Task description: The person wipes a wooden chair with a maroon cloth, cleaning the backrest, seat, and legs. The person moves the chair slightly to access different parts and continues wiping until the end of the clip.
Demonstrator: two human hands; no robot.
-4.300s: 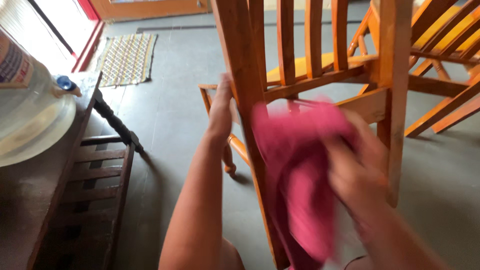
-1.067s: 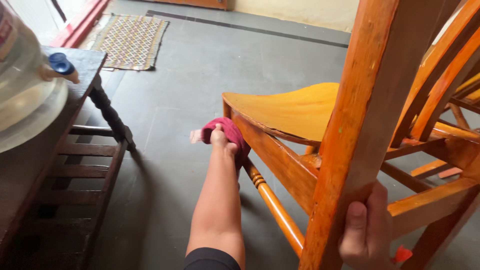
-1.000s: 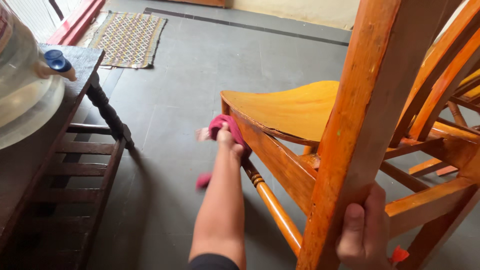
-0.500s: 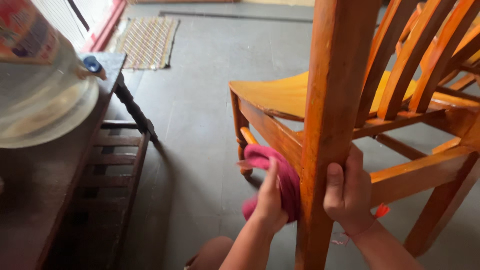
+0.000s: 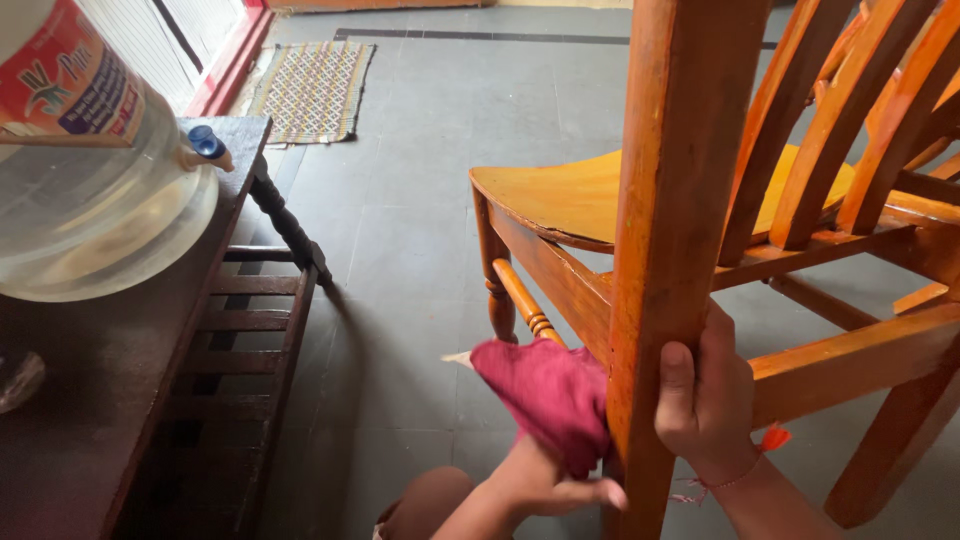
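From the head camera, the left hand [image 5: 545, 482] clutches a red cloth [image 5: 545, 398], pressed against the rear leg of the wooden chair [image 5: 668, 250] low down; the right hand [image 5: 706, 398] grips that same leg; a water jug [image 5: 95, 190] stands on the dark table [image 5: 110, 400] at left.

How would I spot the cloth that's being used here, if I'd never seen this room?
Start at the orange wooden chair filling the right side, and follow its thick rear leg down. The right hand grips that leg, and on its other side the left hand presses a crumpled cloth against the wood. It is the only soft, dark pink thing among wood and grey floor.
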